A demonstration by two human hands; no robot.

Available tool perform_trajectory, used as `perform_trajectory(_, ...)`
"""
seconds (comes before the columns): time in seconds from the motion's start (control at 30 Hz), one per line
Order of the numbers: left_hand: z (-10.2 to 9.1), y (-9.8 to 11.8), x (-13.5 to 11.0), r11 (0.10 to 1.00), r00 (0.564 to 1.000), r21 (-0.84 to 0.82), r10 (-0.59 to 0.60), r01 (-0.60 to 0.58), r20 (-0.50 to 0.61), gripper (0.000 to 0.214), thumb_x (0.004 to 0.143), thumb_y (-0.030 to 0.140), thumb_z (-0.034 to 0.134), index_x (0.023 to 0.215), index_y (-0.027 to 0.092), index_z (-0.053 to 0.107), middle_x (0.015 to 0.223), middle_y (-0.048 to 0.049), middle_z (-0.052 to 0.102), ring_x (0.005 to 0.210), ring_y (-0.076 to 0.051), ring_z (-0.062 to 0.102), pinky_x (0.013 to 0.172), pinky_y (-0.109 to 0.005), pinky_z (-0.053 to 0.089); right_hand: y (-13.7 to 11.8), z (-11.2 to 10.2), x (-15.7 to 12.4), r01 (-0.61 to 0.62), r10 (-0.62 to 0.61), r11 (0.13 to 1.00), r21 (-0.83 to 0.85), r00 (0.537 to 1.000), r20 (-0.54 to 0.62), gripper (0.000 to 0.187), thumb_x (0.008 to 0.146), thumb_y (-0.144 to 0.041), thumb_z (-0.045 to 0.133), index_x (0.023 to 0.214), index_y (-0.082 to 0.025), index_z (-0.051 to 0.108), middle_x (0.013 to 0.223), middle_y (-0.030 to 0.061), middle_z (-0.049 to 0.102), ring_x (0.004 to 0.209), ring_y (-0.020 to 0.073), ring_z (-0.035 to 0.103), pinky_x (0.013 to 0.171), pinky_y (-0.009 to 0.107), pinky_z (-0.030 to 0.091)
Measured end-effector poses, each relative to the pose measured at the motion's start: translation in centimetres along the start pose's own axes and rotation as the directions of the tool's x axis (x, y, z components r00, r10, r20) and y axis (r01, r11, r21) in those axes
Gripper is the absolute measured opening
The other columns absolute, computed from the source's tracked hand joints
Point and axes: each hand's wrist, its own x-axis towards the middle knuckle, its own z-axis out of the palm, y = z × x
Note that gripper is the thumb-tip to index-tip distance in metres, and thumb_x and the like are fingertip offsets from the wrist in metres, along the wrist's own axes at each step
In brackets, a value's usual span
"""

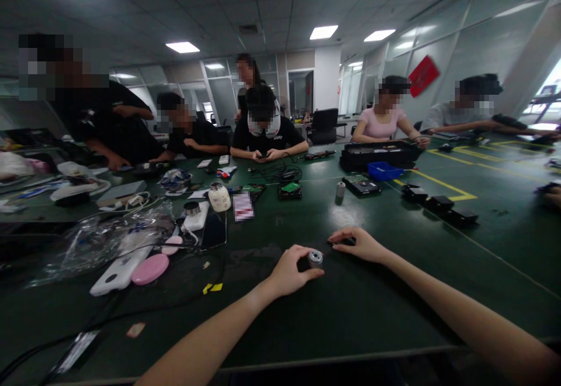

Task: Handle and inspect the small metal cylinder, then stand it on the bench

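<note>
My left hand (294, 270) curves its thumb and fingers around the sides of a small silver metal cylinder (315, 259). The cylinder stands upright at the table, its round top with a dark centre facing up. Just to its right is my right hand (360, 245), low over the table, with the thumb and forefinger tips brought together. Whatever is between those fingertips, if anything, is too small to make out. Farther off, a second metal cylinder (340, 189) stands on the green tabletop (394, 304).
On the left lie a clear plastic bag (105, 240), a pink round case (150, 269), a white power bank (118, 272) and black cables (153, 306). Beyond are circuit boards (290, 190), a blue tray (384, 171) and black blocks (439, 203). Several people sit or stand around the table.
</note>
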Motion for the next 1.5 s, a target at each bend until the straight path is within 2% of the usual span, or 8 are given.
perform_trajectory(0.2, -0.1, 0.0, -0.1, 1.000, 1.000, 0.005, 0.004, -0.004, 0.002, 0.040, 0.074, 0.036, 0.076, 0.112, 0.023, 0.068, 0.111, -0.0074, 0.066, 0.104, -0.024, 0.059, 0.095, -0.034, 0.043, -0.3, 0.3, 0.2, -0.012, 0.013, 1.000, 0.018, 0.999, -0.044, 0.026, 0.074, -0.041, 0.072, 0.087, -0.019, 0.075, 0.091, 0.0069, 0.075, 0.088, 0.0244, 0.069, 0.088, 0.040, 0.052)
perform_trajectory(0.37, 0.0, -0.1, 0.0, 1.000, 1.000, 0.012, 0.002, -0.002, 0.007, 0.039, 0.074, 0.034, 0.076, 0.110, 0.022, 0.068, 0.110, -0.0072, 0.066, 0.104, -0.024, 0.060, 0.094, -0.034, 0.044, -4.0, 2.1, 0.0, 0.069, -0.054, 0.993, 0.095, 0.987, -0.155, 0.022, 0.080, -0.037, 0.068, 0.091, -0.018, 0.071, 0.097, 0.0070, 0.074, 0.094, 0.0224, 0.068, 0.089, 0.038, 0.052)
perform_trajectory(0.57, 0.3, -0.5, 0.1, 1.000, 1.000, 0.010, 0.011, -0.011, -0.013, 0.038, 0.073, 0.032, 0.077, 0.108, 0.018, 0.068, 0.108, -0.0085, 0.066, 0.103, -0.025, 0.060, 0.092, -0.034, 0.045, -7.1, 4.4, -0.8, 0.152, -0.131, 0.971, 0.187, 0.984, -0.119, 0.012, 0.082, -0.029, 0.068, 0.085, -0.018, 0.070, 0.089, 0.0054, 0.074, 0.087, 0.0205, 0.069, 0.083, 0.036, 0.054)
perform_trajectory(0.87, 0.3, -0.6, 0.0, 1.000, 1.000, 0.009, 0.025, -0.025, -0.011, 0.038, 0.074, 0.034, 0.077, 0.108, 0.020, 0.068, 0.108, -0.0077, 0.066, 0.102, -0.025, 0.060, 0.091, -0.034, 0.045, -7.2, 4.2, -0.9, 0.174, -0.170, 0.985, 0.018, 0.976, -0.136, 0.015, 0.083, -0.033, 0.066, 0.084, -0.019, 0.070, 0.082, 0.0043, 0.070, 0.078, 0.0192, 0.066, 0.074, 0.033, 0.052)
perform_trajectory(1.0, 0.3, -0.5, 0.0, 1.000, 1.000, 0.018, 0.013, -0.013, -0.016, 0.039, 0.073, 0.034, 0.078, 0.108, 0.018, 0.068, 0.107, -0.0086, 0.066, 0.101, -0.025, 0.060, 0.090, -0.035, 0.045, -7.2, 3.9, -1.2, 0.133, -0.135, 0.991, -0.025, 0.978, -0.161, 0.024, 0.084, -0.035, 0.065, 0.102, -0.019, 0.068, 0.074, 0.0007, 0.065, 0.070, 0.0164, 0.062, 0.070, 0.030, 0.050)
perform_trajectory(1.13, 0.3, -0.6, 0.0, 0.999, 0.999, 0.010, 0.039, -0.039, -0.016, 0.038, 0.074, 0.034, 0.076, 0.108, 0.018, 0.068, 0.107, -0.0087, 0.066, 0.102, -0.025, 0.060, 0.091, -0.034, 0.045, -7.0, 3.9, -1.4, 0.143, -0.148, 0.981, -0.135, 0.989, -0.029, 0.033, 0.088, -0.037, 0.060, 0.117, -0.024, 0.065, 0.078, 0.0016, 0.064, 0.070, 0.0159, 0.058, 0.065, 0.028, 0.046)
perform_trajectory(1.23, 0.4, -0.6, 0.0, 0.999, 0.999, -0.007, 0.032, -0.032, -0.021, 0.041, 0.073, 0.033, 0.077, 0.110, 0.018, 0.067, 0.108, -0.0090, 0.066, 0.102, -0.025, 0.060, 0.091, -0.034, 0.045, -6.9, 4.2, -1.3, 0.160, -0.158, 0.975, -0.153, 0.987, 0.024, 0.029, 0.090, -0.038, 0.057, 0.114, -0.026, 0.069, 0.079, 0.0029, 0.064, 0.069, 0.0161, 0.057, 0.062, 0.027, 0.044)
perform_trajectory(1.5, 0.1, -0.2, -0.1, 1.000, 1.000, 0.001, -0.002, 0.002, -0.020, 0.040, 0.072, 0.033, 0.078, 0.108, 0.020, 0.068, 0.107, -0.0077, 0.067, 0.100, -0.025, 0.061, 0.091, -0.035, 0.046, -6.5, 3.9, -0.4, 0.134, -0.148, 0.984, -0.113, 0.982, -0.118, 0.025, 0.090, -0.041, 0.057, 0.098, -0.024, 0.074, 0.078, 0.0035, 0.064, 0.071, 0.0176, 0.056, 0.063, 0.030, 0.045)
